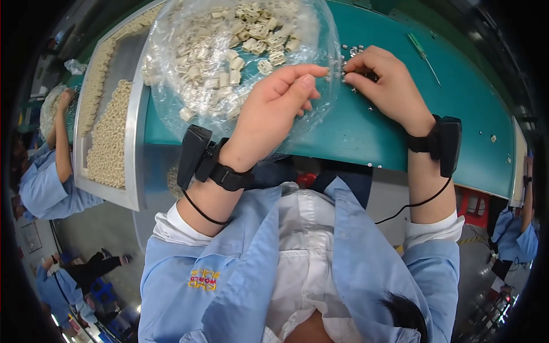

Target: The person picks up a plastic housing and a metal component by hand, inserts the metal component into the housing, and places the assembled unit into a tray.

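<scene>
My left hand (278,103) is over the right edge of a clear plastic bag (171,108). Its index finger points right, and the thumb lies close beside it. The other fingers curl under, so whatever they hold is hidden. Inside the bag lie many cream plastic parts (235,68). To the right, my right hand (390,86) is bent over a scatter of small silver metal pieces (354,50) on the green tabletop (446,131). Its thumb and index finger close in a pinch among these pieces, next to the left index fingertip.
A metal-edged tray (137,131) with rows of cream parts (110,140) stands left of the bag. A green-handled screwdriver (424,59) lies at the back right. Co-workers in blue shirts (48,186) are at both sides. A red stool (474,207) stands beyond the table's front edge.
</scene>
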Demonstrator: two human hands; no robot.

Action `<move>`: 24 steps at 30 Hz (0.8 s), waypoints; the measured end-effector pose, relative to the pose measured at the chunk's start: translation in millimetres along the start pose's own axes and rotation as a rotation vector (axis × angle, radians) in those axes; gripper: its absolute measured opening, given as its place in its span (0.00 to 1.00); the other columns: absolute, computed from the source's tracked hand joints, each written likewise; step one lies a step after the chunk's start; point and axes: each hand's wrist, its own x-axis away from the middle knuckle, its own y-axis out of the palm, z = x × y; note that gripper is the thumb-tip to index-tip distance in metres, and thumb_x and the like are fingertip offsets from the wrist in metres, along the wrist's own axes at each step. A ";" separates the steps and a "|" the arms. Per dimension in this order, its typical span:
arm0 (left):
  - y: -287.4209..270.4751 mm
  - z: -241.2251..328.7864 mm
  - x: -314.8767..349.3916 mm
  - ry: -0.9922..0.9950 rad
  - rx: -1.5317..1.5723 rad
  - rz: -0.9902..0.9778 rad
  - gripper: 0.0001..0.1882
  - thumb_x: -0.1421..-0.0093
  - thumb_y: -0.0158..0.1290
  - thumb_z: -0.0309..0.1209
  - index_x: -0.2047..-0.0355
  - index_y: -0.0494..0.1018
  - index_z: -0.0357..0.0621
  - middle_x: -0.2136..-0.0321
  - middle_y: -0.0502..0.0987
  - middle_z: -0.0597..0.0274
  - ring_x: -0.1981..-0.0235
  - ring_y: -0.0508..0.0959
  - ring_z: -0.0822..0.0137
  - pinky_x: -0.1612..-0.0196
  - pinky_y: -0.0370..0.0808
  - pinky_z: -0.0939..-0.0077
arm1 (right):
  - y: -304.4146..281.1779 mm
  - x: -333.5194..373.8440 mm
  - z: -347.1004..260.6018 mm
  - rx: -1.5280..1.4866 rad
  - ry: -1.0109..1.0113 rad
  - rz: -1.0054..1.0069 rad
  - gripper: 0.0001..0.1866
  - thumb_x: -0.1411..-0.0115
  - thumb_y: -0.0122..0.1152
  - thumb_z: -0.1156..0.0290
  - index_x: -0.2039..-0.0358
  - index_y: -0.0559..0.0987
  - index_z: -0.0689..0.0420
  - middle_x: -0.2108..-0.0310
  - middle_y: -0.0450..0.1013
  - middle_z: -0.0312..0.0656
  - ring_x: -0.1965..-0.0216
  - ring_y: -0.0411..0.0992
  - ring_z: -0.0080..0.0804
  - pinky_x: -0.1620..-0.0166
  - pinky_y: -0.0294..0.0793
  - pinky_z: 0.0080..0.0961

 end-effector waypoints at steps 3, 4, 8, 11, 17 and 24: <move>-4.0 -1.0 0.2 -0.022 0.147 -0.015 0.15 0.39 0.42 0.33 0.56 0.68 0.38 0.73 0.69 0.69 0.72 0.66 0.80 0.67 0.63 0.88 | 3.5 -0.5 1.7 0.134 -0.057 -0.031 0.05 0.51 0.58 0.75 0.75 0.71 0.60 0.77 0.65 0.38 0.72 0.65 0.30 0.68 0.64 0.22; -3.4 -1.6 0.0 -0.025 0.154 -0.019 0.15 0.39 0.42 0.33 0.56 0.68 0.38 0.73 0.69 0.69 0.72 0.66 0.80 0.67 0.63 0.88 | 4.4 -0.4 2.1 0.193 -0.090 -0.045 0.05 0.52 0.58 0.76 0.75 0.70 0.60 0.77 0.64 0.39 0.72 0.64 0.32 0.67 0.63 0.24; 0.0 -2.7 0.5 -0.017 0.160 -0.023 0.13 0.40 0.44 0.32 0.56 0.69 0.40 0.73 0.71 0.70 0.73 0.66 0.82 0.67 0.64 0.90 | 3.1 0.7 -1.2 0.239 -0.038 -0.070 0.06 0.52 0.57 0.76 0.76 0.68 0.60 0.77 0.64 0.40 0.71 0.63 0.36 0.65 0.62 0.27; 0.6 -2.5 1.9 0.000 0.109 -0.020 0.13 0.40 0.44 0.32 0.57 0.69 0.39 0.73 0.71 0.70 0.73 0.66 0.82 0.67 0.64 0.90 | 4.0 0.4 0.0 0.236 -0.066 -0.054 0.06 0.51 0.56 0.76 0.76 0.68 0.60 0.77 0.63 0.41 0.71 0.62 0.37 0.66 0.62 0.27; 0.0 -2.9 3.2 0.010 0.131 -0.019 0.13 0.40 0.44 0.31 0.57 0.69 0.39 0.74 0.71 0.70 0.73 0.67 0.82 0.67 0.64 0.90 | 1.7 -0.4 1.6 0.186 -0.113 0.042 0.05 0.49 0.54 0.76 0.75 0.67 0.61 0.77 0.64 0.40 0.72 0.63 0.32 0.67 0.62 0.25; -0.4 -4.4 4.7 0.022 0.104 -0.010 0.13 0.40 0.45 0.31 0.57 0.69 0.40 0.74 0.71 0.70 0.72 0.67 0.82 0.66 0.64 0.90 | -0.2 0.7 -2.8 -0.294 0.225 0.078 0.04 0.43 0.50 0.75 0.69 0.70 0.62 0.70 0.69 0.33 0.69 0.65 0.17 0.65 0.64 0.14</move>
